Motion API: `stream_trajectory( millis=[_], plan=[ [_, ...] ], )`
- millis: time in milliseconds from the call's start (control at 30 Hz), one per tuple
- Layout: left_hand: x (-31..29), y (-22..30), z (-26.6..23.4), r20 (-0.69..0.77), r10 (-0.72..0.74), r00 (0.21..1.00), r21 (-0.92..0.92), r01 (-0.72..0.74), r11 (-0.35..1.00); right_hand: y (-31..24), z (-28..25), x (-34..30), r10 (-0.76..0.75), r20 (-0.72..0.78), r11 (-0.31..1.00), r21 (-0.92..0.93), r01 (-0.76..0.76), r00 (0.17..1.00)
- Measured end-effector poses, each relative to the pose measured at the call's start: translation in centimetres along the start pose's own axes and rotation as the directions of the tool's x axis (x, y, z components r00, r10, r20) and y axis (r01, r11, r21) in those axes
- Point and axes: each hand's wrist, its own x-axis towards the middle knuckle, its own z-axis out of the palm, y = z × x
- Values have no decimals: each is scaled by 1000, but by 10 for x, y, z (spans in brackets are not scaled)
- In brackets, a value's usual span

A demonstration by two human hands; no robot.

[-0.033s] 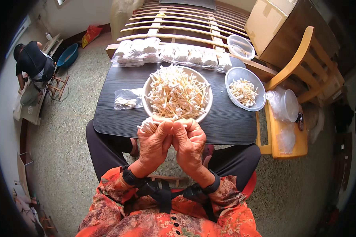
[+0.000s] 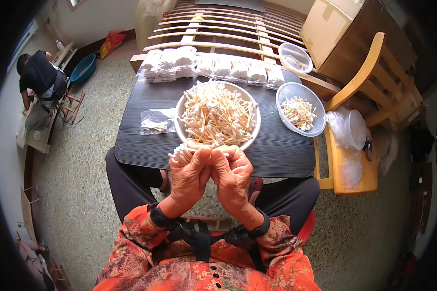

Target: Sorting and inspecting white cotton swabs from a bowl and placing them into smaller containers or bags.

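Observation:
My left hand point(image 2: 188, 177) is closed round a bunch of cotton swabs point(image 2: 181, 154), whose white tips stick out on its left side. Against it, thumbs side by side, my right hand point(image 2: 232, 177) pinches a cotton swab point(image 2: 226, 154); a white tip shows by its fingers. Both hands are at the near rim of a white bowl point(image 2: 258, 118) heaped with loose cotton swabs point(image 2: 218, 114). Left of the bowl lies a clear plastic bag point(image 2: 166, 116) with a few swabs in it.
Bagged swabs point(image 2: 230, 68) line the far edge of the dark table point(image 2: 145, 140). A clear bowl point(image 2: 319, 104) of swabs stands at its right. Beyond are a slatted bed frame point(image 2: 213, 31) and a carton point(image 2: 330, 24). A wooden chair point(image 2: 359, 179) is at right; another person point(image 2: 41, 75) sits far left.

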Motion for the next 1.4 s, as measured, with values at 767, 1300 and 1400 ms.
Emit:
stream_trajectory(
  millis=[767,1300,1400],
  plan=[
    [29,25,-16,70,-132,989,-284,146,948,-43,-27,55,-351,384,282,-826,488,854],
    [25,18,-17,36,-95,995,-211,100,972,-36,-19,55,-246,464,73,-866,494,851],
    [26,17,-16,32,-103,994,-215,107,971,-39,-26,59,-242,372,325,-839,436,896]
  ],
)
